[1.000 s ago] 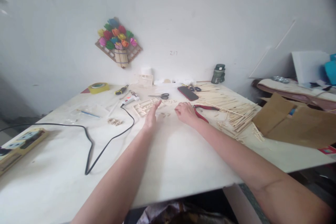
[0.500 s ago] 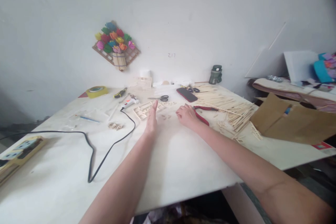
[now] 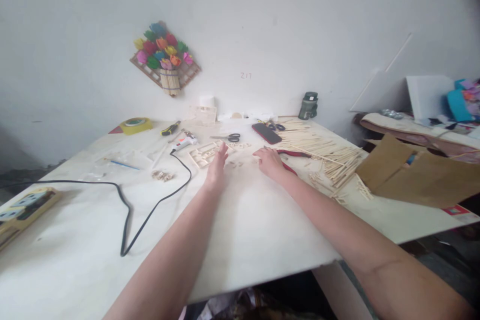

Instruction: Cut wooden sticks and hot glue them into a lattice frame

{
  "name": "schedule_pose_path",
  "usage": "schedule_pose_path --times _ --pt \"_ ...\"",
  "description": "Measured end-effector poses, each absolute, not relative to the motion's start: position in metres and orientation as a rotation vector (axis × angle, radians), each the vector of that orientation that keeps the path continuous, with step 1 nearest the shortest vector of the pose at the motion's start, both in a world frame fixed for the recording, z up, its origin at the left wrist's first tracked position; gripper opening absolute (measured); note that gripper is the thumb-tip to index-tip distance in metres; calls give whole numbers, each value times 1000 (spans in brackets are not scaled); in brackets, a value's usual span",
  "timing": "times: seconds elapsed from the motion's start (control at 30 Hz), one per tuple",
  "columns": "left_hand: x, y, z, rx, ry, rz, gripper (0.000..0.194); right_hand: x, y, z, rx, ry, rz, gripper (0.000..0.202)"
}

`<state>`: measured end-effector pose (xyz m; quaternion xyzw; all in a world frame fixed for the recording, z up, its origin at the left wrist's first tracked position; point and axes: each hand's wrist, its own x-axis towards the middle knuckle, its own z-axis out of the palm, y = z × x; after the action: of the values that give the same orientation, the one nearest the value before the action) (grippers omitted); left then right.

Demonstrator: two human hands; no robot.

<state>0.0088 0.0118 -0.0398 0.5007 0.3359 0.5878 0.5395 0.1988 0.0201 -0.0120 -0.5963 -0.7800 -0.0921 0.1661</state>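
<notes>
My left hand (image 3: pixel 217 167) stands on edge with its fingers stretched out, holding nothing, beside a small wooden stick frame (image 3: pixel 202 155) that it partly hides. My right hand (image 3: pixel 270 161) is open over the table, fingers bent a little and spread, next to red-handled pliers (image 3: pixel 294 153) partly covered by it. Small cut wood pieces (image 3: pixel 235 164) lie between the two hands. Beyond them are black-handled scissors (image 3: pixel 233 137) and a dark phone (image 3: pixel 266 133). Many thin wooden sticks (image 3: pixel 326 152) spread out on the right.
A white glue gun (image 3: pixel 183 141) with a black cord lies left of the frame, near yellow tape (image 3: pixel 137 125) and a cutter (image 3: pixel 170 129). A power strip (image 3: pixel 28 212) sits far left. On the right are a cardboard box (image 3: pixel 420 170) and a dark bottle (image 3: pixel 308 105).
My right hand has moved slightly right and its fingers have spread more. My left hand's fingers have parted a little. The camera view has shifted slightly.
</notes>
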Motion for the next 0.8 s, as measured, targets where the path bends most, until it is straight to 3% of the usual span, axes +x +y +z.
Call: schedule_pose_path --times 0.5,0.8 --pt "8 15 -41 1171 777 1388 58 192 28 -14 -1680 -2351 -519 25" --pt "7 16 -40 1145 789 1381 59 162 25 -13 -1504 -2497 -350 22"
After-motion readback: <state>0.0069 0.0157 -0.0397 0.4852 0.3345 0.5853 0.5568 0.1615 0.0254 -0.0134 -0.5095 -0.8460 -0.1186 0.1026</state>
